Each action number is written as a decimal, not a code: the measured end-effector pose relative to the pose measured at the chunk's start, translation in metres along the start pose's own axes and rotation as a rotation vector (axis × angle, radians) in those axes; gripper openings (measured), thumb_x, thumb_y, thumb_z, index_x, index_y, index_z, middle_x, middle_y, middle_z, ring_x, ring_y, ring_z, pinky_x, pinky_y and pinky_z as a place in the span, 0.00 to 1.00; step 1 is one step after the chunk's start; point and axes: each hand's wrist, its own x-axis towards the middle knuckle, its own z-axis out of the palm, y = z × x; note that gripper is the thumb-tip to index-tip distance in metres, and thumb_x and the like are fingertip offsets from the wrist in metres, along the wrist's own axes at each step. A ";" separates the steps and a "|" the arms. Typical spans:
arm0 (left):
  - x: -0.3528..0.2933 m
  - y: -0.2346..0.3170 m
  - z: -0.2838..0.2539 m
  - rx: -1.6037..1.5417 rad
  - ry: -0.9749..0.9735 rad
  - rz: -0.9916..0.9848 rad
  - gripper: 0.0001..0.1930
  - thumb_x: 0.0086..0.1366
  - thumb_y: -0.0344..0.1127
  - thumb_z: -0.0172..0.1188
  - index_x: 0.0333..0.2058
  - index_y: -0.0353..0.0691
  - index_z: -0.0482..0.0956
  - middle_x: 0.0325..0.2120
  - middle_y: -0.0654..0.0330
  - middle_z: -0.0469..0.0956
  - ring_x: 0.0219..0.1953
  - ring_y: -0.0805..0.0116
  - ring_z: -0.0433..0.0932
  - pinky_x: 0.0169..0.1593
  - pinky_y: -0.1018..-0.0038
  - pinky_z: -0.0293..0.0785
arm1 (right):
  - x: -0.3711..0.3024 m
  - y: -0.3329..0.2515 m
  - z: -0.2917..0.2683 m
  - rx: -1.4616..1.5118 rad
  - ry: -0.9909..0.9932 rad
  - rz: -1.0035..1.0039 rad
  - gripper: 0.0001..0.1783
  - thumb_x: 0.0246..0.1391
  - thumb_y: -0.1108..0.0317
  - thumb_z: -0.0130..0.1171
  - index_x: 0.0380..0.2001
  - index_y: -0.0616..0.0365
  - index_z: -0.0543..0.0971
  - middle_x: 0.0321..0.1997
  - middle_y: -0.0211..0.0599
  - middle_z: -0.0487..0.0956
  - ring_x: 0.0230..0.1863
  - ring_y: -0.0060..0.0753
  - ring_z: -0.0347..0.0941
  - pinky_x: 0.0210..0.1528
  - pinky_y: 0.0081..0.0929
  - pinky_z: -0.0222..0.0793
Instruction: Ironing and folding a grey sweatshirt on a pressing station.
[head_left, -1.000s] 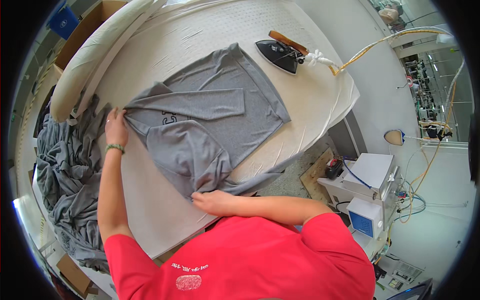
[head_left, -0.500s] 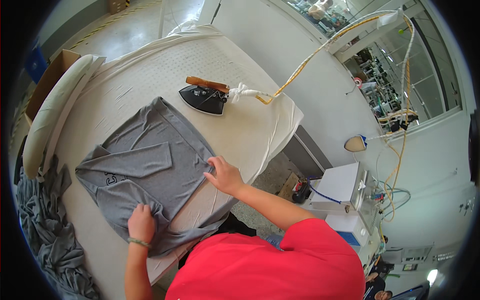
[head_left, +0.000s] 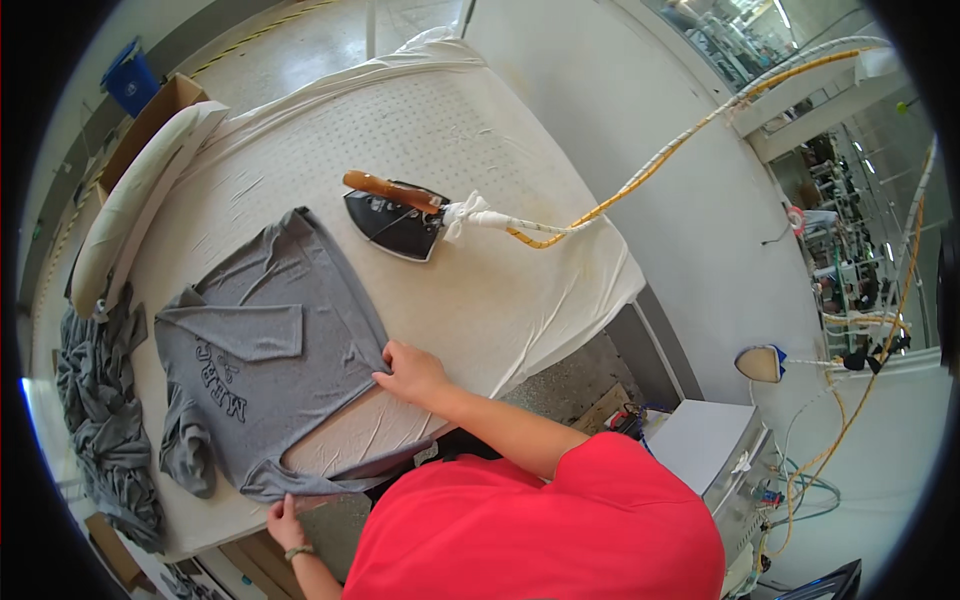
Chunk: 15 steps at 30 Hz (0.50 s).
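Observation:
A grey long-sleeved sweatshirt (head_left: 290, 385) with dark lettering lies spread on a cloth-covered ironing table (head_left: 500, 250). One sleeve is folded across its body; the other stretches along the table's near edge, toward my red top. My right hand (head_left: 412, 374) pinches the hem at its near corner, thumb and fingers closed. At the near table edge, my left hand (head_left: 284, 522) has its fingers closed on the fabric by the shoulder end of the near sleeve. Beyond the hem rests an iron (head_left: 395, 222) with a wooden handle, touched by neither hand.
A yellow-and-white wrapped hose (head_left: 620, 195) runs from the iron up to the right. Crumpled grey garments (head_left: 105, 420) lie along the left side, below a padded pressing arm (head_left: 130, 210). A cardboard box (head_left: 165, 115) stands behind that arm. A pale metal cabinet (head_left: 700, 445) is at the right.
My left hand has moved from the sweatshirt's front down to the near table edge. The chest fabric now lies flatter, with more lettering showing. My right hand still holds the hem.

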 end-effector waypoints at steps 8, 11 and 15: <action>-0.056 0.054 0.060 0.076 0.212 0.077 0.22 0.66 0.48 0.73 0.42 0.35 0.77 0.30 0.62 0.81 0.31 0.71 0.76 0.40 0.70 0.76 | 0.001 0.009 0.007 0.135 0.000 -0.150 0.12 0.53 0.66 0.69 0.34 0.59 0.77 0.29 0.43 0.81 0.31 0.44 0.80 0.37 0.41 0.76; -0.068 0.071 0.071 0.264 0.136 0.129 0.22 0.65 0.47 0.74 0.44 0.35 0.77 0.28 0.62 0.79 0.31 0.70 0.77 0.38 0.67 0.76 | 0.002 0.009 -0.001 0.317 -0.096 -0.020 0.10 0.57 0.71 0.68 0.34 0.60 0.75 0.26 0.37 0.80 0.25 0.29 0.81 0.28 0.31 0.76; -0.096 0.096 0.026 -0.384 0.144 -0.180 0.17 0.66 0.40 0.71 0.43 0.36 0.77 0.25 0.59 0.79 0.29 0.60 0.80 0.38 0.59 0.78 | 0.003 0.012 -0.014 0.573 -0.213 0.228 0.08 0.60 0.74 0.64 0.37 0.62 0.75 0.29 0.36 0.82 0.23 0.26 0.82 0.26 0.25 0.76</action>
